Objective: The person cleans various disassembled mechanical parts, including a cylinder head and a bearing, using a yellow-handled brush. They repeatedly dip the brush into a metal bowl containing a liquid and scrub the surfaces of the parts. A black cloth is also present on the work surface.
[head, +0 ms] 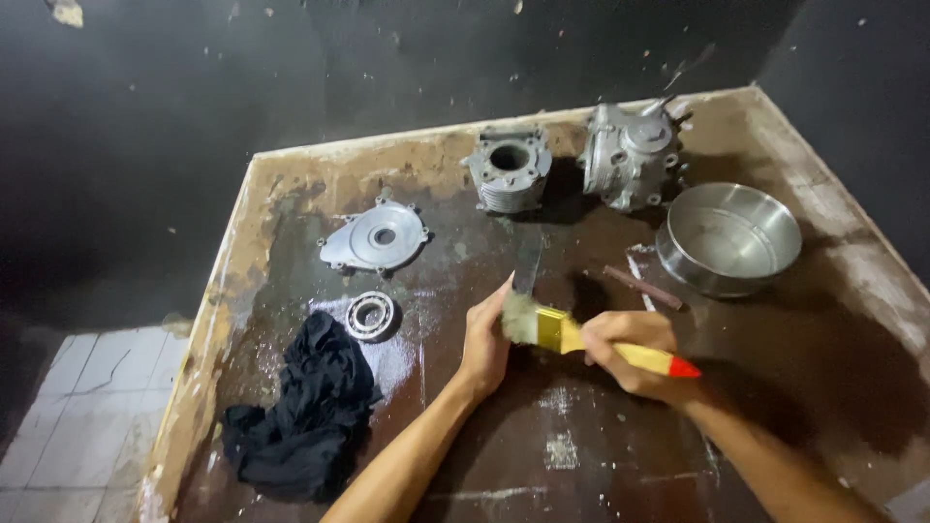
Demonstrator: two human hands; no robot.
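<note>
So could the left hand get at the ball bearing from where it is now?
Probably yes: the left hand rests beside the brush bristles, and the ball bearing lies just to its left on bare tabletop, with nothing between them.

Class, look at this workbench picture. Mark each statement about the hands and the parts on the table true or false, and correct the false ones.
1. The right hand holds a paintbrush with a yellow handle. True.
2. The round metal pan sits at the left edge of the table. False: it sits at the right, near the far corner.
3. A black rag lies near the ball bearing. True.
4. The left hand rests on the black rag. False: it is beside the brush bristles, holding a small dark part.
5. The finned cylinder stands near the table's far edge. True.
</note>
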